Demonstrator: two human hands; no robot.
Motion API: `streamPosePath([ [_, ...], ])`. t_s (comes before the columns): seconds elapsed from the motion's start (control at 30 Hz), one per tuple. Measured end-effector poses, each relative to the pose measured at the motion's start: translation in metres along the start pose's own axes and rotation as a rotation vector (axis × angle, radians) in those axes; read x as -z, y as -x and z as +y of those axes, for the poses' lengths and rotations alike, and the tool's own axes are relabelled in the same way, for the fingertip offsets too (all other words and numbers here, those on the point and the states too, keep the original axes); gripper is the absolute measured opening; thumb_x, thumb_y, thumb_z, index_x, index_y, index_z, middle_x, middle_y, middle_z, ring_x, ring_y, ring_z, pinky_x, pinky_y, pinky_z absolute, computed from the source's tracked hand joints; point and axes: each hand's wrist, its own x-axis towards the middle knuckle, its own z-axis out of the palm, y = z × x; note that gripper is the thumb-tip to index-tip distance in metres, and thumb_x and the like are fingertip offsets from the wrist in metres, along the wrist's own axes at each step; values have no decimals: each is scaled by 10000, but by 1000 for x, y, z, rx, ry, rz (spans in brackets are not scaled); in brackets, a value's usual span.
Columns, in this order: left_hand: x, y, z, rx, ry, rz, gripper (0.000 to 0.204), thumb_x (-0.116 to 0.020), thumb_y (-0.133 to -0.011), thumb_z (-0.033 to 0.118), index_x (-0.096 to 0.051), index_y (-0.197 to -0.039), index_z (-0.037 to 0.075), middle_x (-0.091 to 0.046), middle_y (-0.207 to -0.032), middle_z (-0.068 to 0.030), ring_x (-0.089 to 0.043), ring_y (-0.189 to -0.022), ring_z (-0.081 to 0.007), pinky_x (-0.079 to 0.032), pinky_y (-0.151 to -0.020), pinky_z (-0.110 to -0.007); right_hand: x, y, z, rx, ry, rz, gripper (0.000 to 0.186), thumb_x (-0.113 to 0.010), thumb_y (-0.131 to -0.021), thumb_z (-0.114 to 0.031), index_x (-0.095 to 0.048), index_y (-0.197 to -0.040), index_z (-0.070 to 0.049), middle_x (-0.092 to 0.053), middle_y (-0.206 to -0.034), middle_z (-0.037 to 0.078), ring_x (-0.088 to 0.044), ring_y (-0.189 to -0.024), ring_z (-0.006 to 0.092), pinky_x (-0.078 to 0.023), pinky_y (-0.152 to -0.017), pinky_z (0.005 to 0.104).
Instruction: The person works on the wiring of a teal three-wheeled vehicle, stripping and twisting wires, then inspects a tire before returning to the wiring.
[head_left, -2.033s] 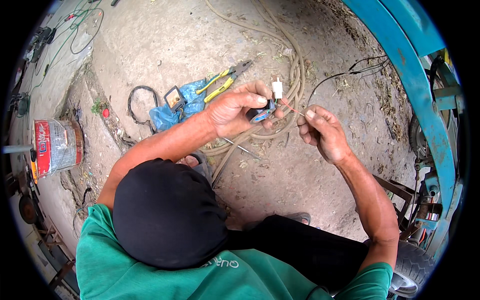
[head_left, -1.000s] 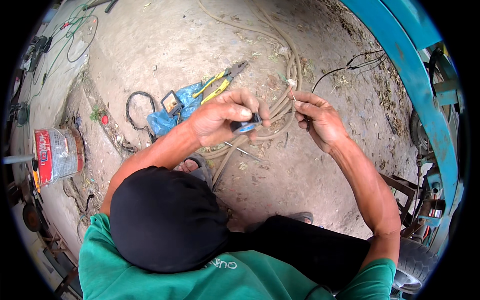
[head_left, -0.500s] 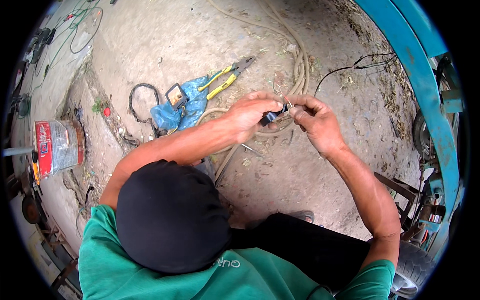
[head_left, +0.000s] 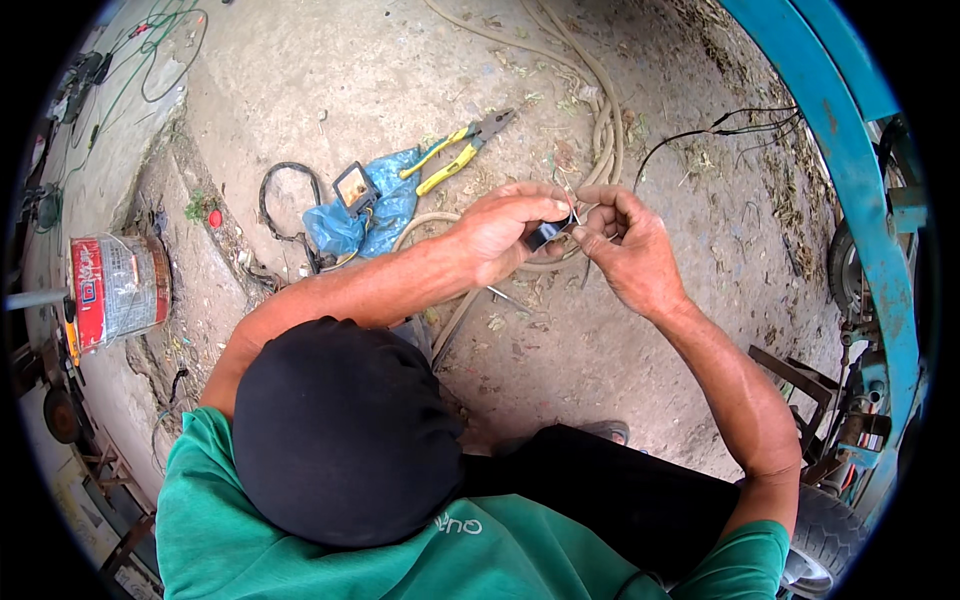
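Note:
Above the ground, my hands nearly meet. My left hand (head_left: pixel 508 228) is closed around a small, shiny black object (head_left: pixel 546 236), mostly covered by the fingers, so its kind is unclear. Thin wires (head_left: pixel 569 187) stick up between the two hands. My right hand (head_left: pixel 638 258) is closed in a pinch on a thin wire beside the black object. Beyond my left hand lie yellow-handled pliers (head_left: pixel 460 155) with open handles, touching a blue plastic bag (head_left: pixel 392 200). A small square lamp (head_left: pixel 354 187) with a black rim rests on the bag.
A tan hose (head_left: pixel 606 120) loops over the dirt ground past my hands. A black cable (head_left: pixel 268 200) curls left of the lamp. A red-and-grey bucket (head_left: pixel 118 285) stands at the left. The right side has a blue metal frame (head_left: pixel 862 200), a tire (head_left: pixel 828 540) and black wires (head_left: pixel 690 137).
My right hand's fingers have shifted slightly and bent more at the wire. The black object has tilted a little in my left hand. Pliers, bag and lamp stay put.

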Motion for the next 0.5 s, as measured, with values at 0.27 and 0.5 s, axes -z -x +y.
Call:
streamPosePath([
  [0.27,6,-5,-2,-12,56,-30,131,-670,-896,115,-644,-1013,63,-662,-963,-55,-627,-905,-184,-511,-781,-383,5,0,-9,-115,-50,-41,246,-730,-857,-92,-623,-1052,12,-607,-786,-12,-535,-690,50,-470,-628,229],
  [0.5,6,-5,-1,-13,59,-65,132,-676,-895,117,-641,-1012,65,-656,-959,-52,-620,-908,-182,-504,-788,-375,6,-3,-3,-152,-190,-60,220,-713,-903,-132,-641,-1053,11,-666,-846,28,-589,-736,63,-497,-654,233],
])
